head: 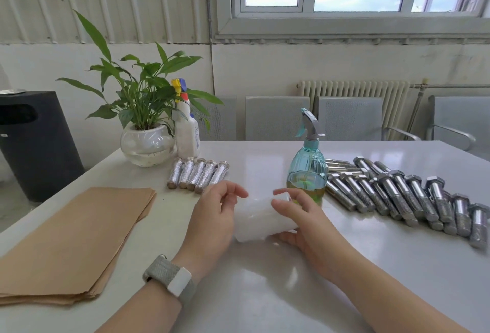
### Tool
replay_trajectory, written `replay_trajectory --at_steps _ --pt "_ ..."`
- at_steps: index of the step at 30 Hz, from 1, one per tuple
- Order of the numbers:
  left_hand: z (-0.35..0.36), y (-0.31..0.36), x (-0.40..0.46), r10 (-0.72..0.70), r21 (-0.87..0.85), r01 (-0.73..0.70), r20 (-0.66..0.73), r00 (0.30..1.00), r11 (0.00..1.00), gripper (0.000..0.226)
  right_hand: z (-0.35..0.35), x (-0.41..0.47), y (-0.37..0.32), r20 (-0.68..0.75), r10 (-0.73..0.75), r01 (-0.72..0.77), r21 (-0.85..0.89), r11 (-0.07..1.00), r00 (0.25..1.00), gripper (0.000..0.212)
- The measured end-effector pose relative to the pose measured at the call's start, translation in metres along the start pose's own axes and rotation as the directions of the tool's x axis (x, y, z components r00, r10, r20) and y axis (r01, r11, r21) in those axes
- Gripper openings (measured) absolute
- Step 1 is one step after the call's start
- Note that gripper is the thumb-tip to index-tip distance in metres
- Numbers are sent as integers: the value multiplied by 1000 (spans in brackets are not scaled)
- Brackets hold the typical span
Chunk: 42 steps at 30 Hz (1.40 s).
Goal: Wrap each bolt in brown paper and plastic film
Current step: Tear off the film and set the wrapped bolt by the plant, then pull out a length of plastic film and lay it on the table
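Nearest, both hands are on a white roll of plastic film (261,220) at the table's (265,293) middle: the left hand (212,216) cups its left end with fingers loosely curled, the right hand (299,216) holds the right end, thumb beneath. Whether a bolt sits inside the roll cannot be told. To the left lies a stack of brown paper (77,242), plenty left. Further back, five wrapped bolts (197,175) lie side by side — the finished share. To the right, beyond a spray bottle (307,168), a large heap of bare bolts (403,194) waits. By this count the job looks early on — most bolts are unwrapped.
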<state>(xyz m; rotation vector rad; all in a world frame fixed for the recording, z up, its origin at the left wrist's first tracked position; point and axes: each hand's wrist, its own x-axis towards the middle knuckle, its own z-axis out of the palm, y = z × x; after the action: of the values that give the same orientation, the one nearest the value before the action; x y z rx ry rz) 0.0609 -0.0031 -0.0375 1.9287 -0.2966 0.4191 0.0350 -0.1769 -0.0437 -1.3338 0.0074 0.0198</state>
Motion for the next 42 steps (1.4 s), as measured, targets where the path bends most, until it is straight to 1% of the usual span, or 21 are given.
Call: replay_trajectory --at_steps 2,4,5,7,9,12,14,18,22,23,24,26,29,32,38,42 --pt "0 1 0 89 79 -87 -28 996 993 35 1 -4 -5 42 3 7 -236 972 999 34" --pt "1 1 -1 181 137 -176 -25 983 975 36 4 -7 -9 103 25 26 -462 887 994 36" --pt "2 1 -1 235 171 -230 -5 972 958 36 5 -8 -11 143 57 27 -523 852 988 38" --pt "3 1 -2 327 230 -329 46 944 916 37 8 -10 -13 211 136 12 -581 814 968 43" --pt "3 1 -2 391 251 -397 76 917 883 38 6 -10 -14 216 143 13 -592 806 966 45" --pt "1 0 -1 416 237 -426 92 905 873 38 0 -7 -14 161 42 57 -560 826 986 29" --pt "1 0 -1 403 222 -415 97 910 882 40 -3 -6 -14 157 17 74 -557 827 987 22" --pt "0 -2 -2 360 220 -378 121 925 899 39 -6 -5 -17 193 12 105 -585 804 981 22" --pt "-1 -1 -2 328 206 -354 151 933 912 28 -7 -3 -20 223 -110 234 -662 712 968 20" --pt "-1 -1 -2 324 199 -350 155 933 915 25 -7 -3 -21 240 -128 257 -654 711 962 17" --pt "-2 0 -3 323 199 -351 160 933 915 24 -7 -2 -22 257 -123 264 -639 723 959 12" --pt "-2 0 -3 332 228 -369 186 925 901 26 -9 -3 -25 293 -48 230 -627 744 955 6" --pt "-3 2 -3 350 289 -408 231 908 866 34 -12 -5 -30 329 100 135 -621 772 939 13" --pt "-5 4 -3 348 319 -413 241 906 853 33 -15 -7 -34 344 182 80 -626 776 921 20" --pt "-4 7 -4 341 310 -407 245 907 859 29 -20 -11 -42 424 271 77 -644 762 864 22" --pt "-4 11 -6 343 303 -410 251 905 860 20 -19 -13 -44 447 247 120 -646 754 860 21"
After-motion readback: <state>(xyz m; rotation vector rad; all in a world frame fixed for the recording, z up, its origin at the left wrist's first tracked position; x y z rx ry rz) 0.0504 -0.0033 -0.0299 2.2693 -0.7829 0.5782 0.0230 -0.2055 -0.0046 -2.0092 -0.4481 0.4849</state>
